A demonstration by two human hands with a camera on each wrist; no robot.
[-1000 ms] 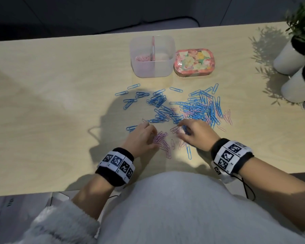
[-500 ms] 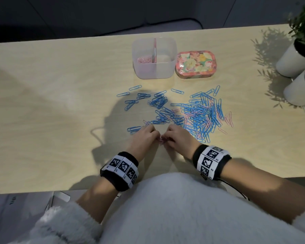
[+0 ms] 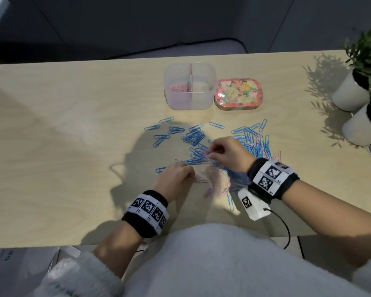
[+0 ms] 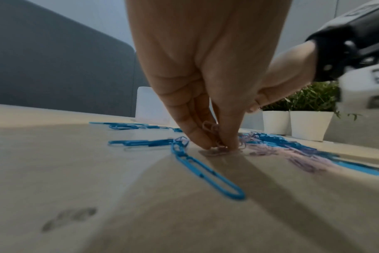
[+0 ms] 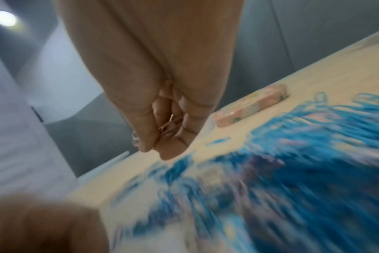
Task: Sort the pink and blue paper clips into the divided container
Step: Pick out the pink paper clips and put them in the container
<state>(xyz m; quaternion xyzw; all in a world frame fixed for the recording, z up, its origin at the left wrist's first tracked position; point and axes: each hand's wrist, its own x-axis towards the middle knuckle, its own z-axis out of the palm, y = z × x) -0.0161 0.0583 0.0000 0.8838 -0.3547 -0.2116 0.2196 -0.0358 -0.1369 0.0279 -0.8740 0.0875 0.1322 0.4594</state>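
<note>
Many blue paper clips [image 3: 194,137] and some pink paper clips [image 3: 210,190] lie scattered on the wooden table. The clear divided container [image 3: 190,85] stands at the back, with pink clips [image 3: 177,88] in its left compartment. My left hand [image 3: 177,175] is at the table, pinching a small bunch of pink clips [image 4: 212,131] between thumb and fingers. My right hand [image 3: 225,153] is raised over the blue pile, its curled fingers holding several pink clips [image 5: 171,126].
A flowered tin [image 3: 237,94] sits right beside the container. Two white plant pots [image 3: 351,91] stand at the table's right edge. A lone blue clip [image 4: 203,172] lies near my left wrist. The table's near edge is close to my body.
The hands, which met over the pink clips near the front, have parted. My right hand has lifted and moved away toward the back with pink clips; the left stays low.
</note>
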